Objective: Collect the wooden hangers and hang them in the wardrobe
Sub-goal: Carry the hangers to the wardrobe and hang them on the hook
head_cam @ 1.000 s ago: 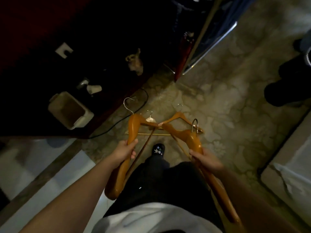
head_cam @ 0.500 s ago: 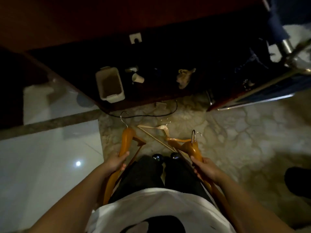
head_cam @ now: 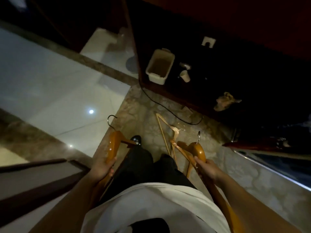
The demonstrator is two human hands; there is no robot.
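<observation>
Now your left grip (head_cam: 102, 167) curls round one orange wooden hanger (head_cam: 114, 146), and your right grip (head_cam: 207, 169) clasps a second orange hanger (head_cam: 197, 150), with a paler hanger (head_cam: 175, 131) just beyond. Patterned floor (head_cam: 143, 105) lies open ahead up to the dark cabinet (head_cam: 252, 73), where a black cable (head_cam: 168, 109) trails. Inside stand an open bin (head_cam: 152, 71), its contents too dim to tell, and a cup (head_cam: 185, 76).

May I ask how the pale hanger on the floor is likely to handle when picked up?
The pale hanger looks like thin wood, so probably stiff and light. Its open frame lies by the orange hanger in the right hand and might snag it.
</observation>
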